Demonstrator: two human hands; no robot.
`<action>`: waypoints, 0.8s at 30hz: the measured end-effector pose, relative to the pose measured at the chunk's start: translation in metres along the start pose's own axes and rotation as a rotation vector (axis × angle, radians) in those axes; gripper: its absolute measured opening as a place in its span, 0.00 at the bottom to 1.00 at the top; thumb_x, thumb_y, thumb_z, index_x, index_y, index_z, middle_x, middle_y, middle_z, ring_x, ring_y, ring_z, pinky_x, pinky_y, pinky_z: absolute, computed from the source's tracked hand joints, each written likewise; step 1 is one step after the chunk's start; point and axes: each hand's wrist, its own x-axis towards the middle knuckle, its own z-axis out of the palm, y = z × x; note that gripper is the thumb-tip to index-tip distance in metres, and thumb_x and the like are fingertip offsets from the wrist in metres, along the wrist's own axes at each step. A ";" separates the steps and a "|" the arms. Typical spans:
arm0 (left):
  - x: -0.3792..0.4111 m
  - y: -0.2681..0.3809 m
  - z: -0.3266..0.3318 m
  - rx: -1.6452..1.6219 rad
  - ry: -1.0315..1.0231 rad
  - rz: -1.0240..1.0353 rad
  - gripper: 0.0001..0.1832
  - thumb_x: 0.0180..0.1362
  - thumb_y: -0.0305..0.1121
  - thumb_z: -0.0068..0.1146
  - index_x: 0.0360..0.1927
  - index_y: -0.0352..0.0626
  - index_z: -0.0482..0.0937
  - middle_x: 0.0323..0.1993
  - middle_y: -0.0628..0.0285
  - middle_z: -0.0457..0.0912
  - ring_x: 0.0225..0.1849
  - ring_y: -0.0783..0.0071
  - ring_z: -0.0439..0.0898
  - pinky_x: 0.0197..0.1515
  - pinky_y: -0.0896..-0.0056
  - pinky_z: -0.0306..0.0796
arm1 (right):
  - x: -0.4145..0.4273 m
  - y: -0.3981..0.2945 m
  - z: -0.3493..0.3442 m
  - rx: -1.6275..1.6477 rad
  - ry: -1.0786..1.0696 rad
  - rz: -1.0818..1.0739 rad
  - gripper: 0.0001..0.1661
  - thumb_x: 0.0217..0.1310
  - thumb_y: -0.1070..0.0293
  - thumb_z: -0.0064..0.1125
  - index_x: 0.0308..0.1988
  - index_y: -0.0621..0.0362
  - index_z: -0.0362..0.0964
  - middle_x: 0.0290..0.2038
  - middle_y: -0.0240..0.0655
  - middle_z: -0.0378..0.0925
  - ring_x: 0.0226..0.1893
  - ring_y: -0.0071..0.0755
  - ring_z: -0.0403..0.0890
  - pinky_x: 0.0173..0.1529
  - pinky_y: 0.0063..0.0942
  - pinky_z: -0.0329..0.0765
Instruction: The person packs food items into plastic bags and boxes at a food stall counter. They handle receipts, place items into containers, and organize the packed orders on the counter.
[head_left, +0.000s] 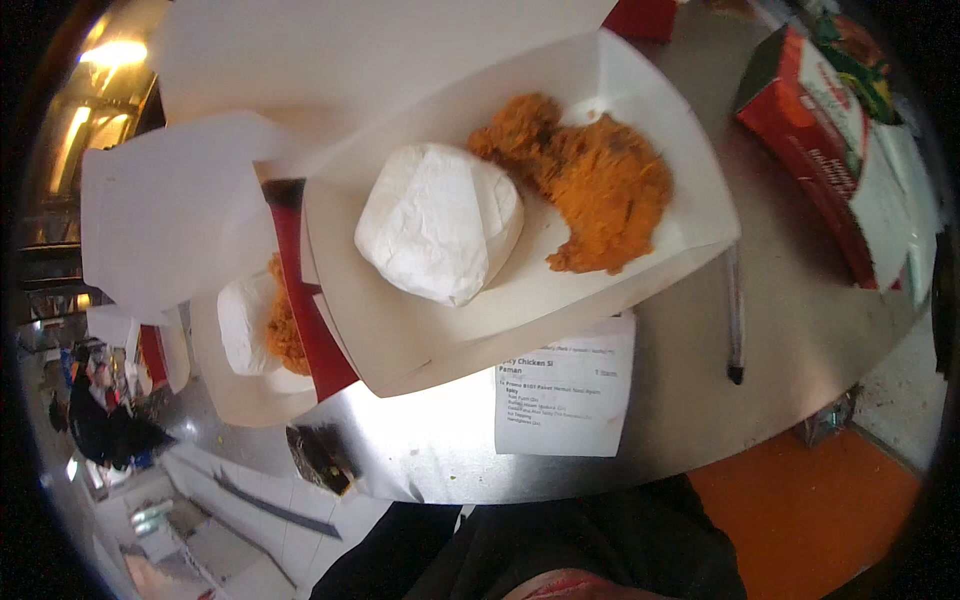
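Neither my left hand nor my right hand is in view. Before me on a metal counter (675, 360) is an open paperboard food box (405, 352). A white paper-wrapped bundle (439, 225) lies in its left part, beside pieces of fried chicken (607, 187) on the right. To the left, partly hidden by the first, a second open box (240, 401) holds another white wrapped bundle (244, 326) and fried chicken (287, 334). A printed paper slip (562, 405) lies partly under the near side of the first box.
A pen (736, 315) lies right of the box. Farther right are a red printed carton (817, 142) and green packets (855, 71). A dark packet (321, 457) lies near the counter's front edge. A person in dark clothing (109, 420) is in the background at left.
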 end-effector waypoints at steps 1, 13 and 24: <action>-0.006 -0.001 0.004 0.047 0.023 0.016 0.12 0.55 0.39 0.39 0.33 0.43 0.70 0.21 0.59 0.71 0.23 0.67 0.71 0.27 0.70 0.65 | 0.000 -0.001 -0.004 -0.017 -0.002 0.011 0.13 0.47 0.73 0.49 0.39 0.59 0.66 0.34 0.41 0.71 0.38 0.39 0.70 0.45 0.31 0.66; -0.111 0.019 0.080 0.839 -0.256 0.364 0.19 0.45 0.33 0.57 0.42 0.38 0.70 0.35 0.52 0.75 0.35 0.65 0.75 0.38 0.70 0.67 | -0.278 -0.141 -0.110 0.872 -0.795 -0.012 0.07 0.44 0.77 0.57 0.28 0.59 0.67 0.31 0.35 0.68 0.36 0.27 0.71 0.39 0.23 0.71; -0.219 0.245 0.114 0.726 -0.016 0.905 0.20 0.44 0.34 0.57 0.42 0.42 0.69 0.39 0.61 0.73 0.42 0.68 0.69 0.41 0.70 0.62 | -0.194 -0.388 -0.276 0.450 0.052 -0.688 0.20 0.42 0.73 0.59 0.40 0.62 0.68 0.38 0.44 0.69 0.42 0.37 0.70 0.45 0.31 0.67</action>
